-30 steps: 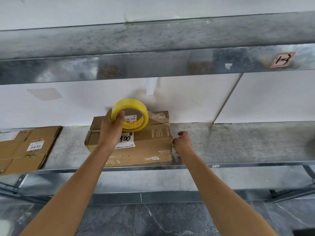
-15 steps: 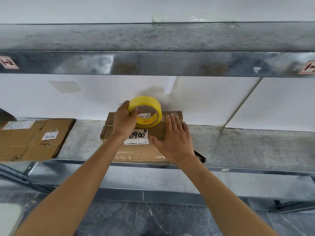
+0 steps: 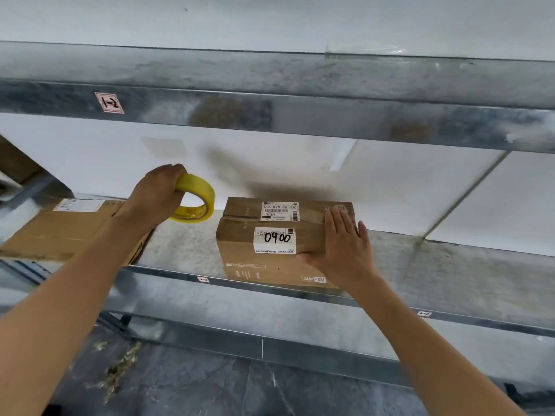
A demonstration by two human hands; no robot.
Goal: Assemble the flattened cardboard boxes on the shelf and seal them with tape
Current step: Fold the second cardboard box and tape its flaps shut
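Note:
An assembled brown cardboard box (image 3: 240, 253) with white labels, one marked "0900", stands on the metal shelf (image 3: 186, 250). My right hand (image 3: 342, 250) lies flat, fingers spread, on the box's top right part. My left hand (image 3: 153, 196) grips a yellow tape roll (image 3: 196, 202) and holds it in the air left of the box, apart from it. Flattened cardboard boxes (image 3: 69, 232) lie on the shelf at the left, partly behind my left forearm.
An upper metal shelf (image 3: 270, 112) with a red-bordered tag (image 3: 108, 102) hangs overhead. A white wall backs the shelf. To the right of the box the shelf surface is bare grey metal. Dark tiled floor lies below.
My left hand has lifted the tape roll off the box and carried it to the left. My right hand has slid to the box's right side. The view has shifted left.

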